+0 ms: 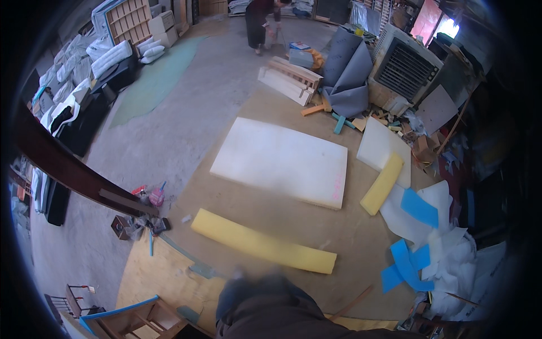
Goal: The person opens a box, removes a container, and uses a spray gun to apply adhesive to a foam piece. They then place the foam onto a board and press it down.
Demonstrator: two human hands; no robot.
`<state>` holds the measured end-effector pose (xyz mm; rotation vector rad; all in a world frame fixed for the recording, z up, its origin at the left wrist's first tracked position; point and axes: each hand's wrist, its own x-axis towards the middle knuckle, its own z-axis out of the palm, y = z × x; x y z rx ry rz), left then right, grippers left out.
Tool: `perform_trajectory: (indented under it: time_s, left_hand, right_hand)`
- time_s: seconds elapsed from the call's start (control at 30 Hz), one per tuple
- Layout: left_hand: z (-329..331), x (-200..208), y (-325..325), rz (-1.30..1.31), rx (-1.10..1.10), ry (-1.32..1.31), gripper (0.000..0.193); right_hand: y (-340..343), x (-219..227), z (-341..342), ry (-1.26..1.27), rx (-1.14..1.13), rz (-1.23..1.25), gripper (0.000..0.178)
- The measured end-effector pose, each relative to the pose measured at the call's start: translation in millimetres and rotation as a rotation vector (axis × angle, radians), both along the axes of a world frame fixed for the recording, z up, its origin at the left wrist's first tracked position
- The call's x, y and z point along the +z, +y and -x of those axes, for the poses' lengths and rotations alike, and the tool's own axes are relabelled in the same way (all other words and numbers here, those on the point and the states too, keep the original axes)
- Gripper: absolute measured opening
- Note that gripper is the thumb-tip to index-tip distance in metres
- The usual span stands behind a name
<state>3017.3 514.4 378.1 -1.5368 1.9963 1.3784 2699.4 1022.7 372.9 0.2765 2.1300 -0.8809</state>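
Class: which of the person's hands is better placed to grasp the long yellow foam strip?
Probably the right: the long yellow foam strip slants nearer on the person's right side. Neither hand is in view, so this is tentative.

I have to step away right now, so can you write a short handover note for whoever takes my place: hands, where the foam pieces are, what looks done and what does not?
Hands: neither hand is in view; only the person's dark-clad legs show at the lower edge.
Foam: the long yellow foam strip lies on the brown floor sheet, nearest the legs. The big white foam slab lies flat beyond it. A shorter yellow foam piece rests across a smaller white sheet to the right.
Done: blue offcuts and white scraps are piled on the right.
Left: the big slab looks whole and uncut.
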Motion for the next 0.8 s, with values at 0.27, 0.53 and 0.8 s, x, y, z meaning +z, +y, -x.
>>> perform_trajectory:
  time_s: [0.27,0.53,0.8]
  left_hand:
    - [-30.3,3.6,10.1,0.009,-0.075,0.028,0.034]
    - [-74.7,41.4,9.2,-0.044,-0.164,-0.081,0.033]
    - [-115.3,18.0,-46.9,-0.208,-0.927,-0.359,0.032]
  right_hand:
    - [38.0,-2.0,-41.7,0.02,-0.028,0.036,0.034]
    - [77.7,-0.3,-176.0,-0.193,-0.061,-0.045,0.032]
    - [72.3,-6.5,-265.7,-0.395,-0.259,-0.05,0.03]
